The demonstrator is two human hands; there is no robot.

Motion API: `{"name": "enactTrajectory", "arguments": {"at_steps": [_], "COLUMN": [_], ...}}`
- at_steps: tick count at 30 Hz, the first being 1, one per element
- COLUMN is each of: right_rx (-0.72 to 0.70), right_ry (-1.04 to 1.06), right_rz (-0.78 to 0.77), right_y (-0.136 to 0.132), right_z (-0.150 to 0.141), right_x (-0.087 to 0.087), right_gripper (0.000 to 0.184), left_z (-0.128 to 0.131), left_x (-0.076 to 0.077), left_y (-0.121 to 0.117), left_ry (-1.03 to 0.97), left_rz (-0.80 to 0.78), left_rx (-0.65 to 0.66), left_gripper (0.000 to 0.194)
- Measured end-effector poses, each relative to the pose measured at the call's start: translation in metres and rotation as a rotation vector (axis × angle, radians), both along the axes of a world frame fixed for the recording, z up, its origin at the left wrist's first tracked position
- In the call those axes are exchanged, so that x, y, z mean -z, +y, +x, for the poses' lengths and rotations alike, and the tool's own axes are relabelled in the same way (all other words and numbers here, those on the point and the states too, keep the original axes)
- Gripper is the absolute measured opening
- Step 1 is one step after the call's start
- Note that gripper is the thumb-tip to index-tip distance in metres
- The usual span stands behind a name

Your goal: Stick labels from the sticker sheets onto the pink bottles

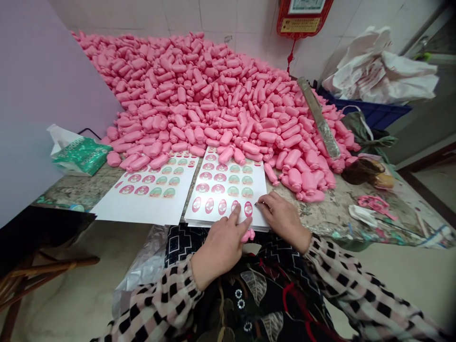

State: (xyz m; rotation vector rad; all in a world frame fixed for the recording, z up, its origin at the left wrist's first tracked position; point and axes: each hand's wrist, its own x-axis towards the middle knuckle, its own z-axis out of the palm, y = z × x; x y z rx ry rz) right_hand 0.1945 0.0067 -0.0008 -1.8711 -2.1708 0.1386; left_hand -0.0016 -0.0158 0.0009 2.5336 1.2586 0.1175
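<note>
My left hand [221,244] rests on the near edge of a white sticker sheet stack [228,187], forefinger stretched onto the sheet, other fingers curled round a small pink bottle [248,234]. My right hand [281,216] pinches at the sheet's near right corner beside an oval pink sticker [248,209]; what its fingertips hold is too small to tell. A second sticker sheet [149,194] lies to the left. Behind both sheets rises a big heap of pink bottles [221,95].
A green tissue pack [80,154] lies at the table's left. A long foil-wrapped bar [318,116] leans on the heap. Pink scissors [375,204] and a white scrap lie right. A blue crate [374,111] holds white bags. A wooden chair [32,275] stands lower left.
</note>
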Motion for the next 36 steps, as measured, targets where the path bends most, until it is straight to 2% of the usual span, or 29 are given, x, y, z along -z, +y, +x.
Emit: {"name": "enactTrajectory", "arguments": {"at_steps": [8, 13, 18, 20, 23, 27, 33, 36], "right_rx": [-0.047, -0.092, -0.125, -0.102, 0.019, 0.143, 0.120, 0.089], "right_ry": [-0.069, -0.017, 0.102, 0.174, 0.265, 0.264, 0.221, 0.185], "right_rz": [-0.033, -0.065, -0.092, -0.086, -0.038, -0.002, -0.046, -0.088], "right_y": [0.006, 0.007, 0.003, -0.002, -0.010, -0.012, -0.002, 0.003], "right_z": [0.000, 0.005, 0.007, 0.004, -0.005, -0.016, -0.016, -0.014], "right_x": [0.003, 0.003, 0.005, 0.010, 0.019, 0.025, 0.014, 0.007], "right_gripper": [0.024, 0.024, 0.020, 0.020, 0.020, 0.020, 0.020, 0.025], "left_z": [0.003, 0.008, 0.015, 0.017, 0.018, 0.017, 0.018, 0.018], "left_x": [0.002, 0.002, 0.006, 0.006, 0.005, 0.006, 0.005, 0.004], "left_y": [-0.002, -0.005, -0.008, -0.008, -0.008, -0.008, -0.007, -0.008], "left_ry": [0.153, 0.185, 0.252, 0.266, 0.284, 0.279, 0.291, 0.277], "left_rz": [0.050, 0.090, 0.107, 0.105, 0.096, 0.112, 0.075, 0.081], "left_rx": [0.003, -0.034, -0.066, -0.073, -0.072, -0.052, -0.050, -0.053], "left_gripper": [0.060, 0.055, 0.068, 0.070, 0.067, 0.068, 0.063, 0.069]}}
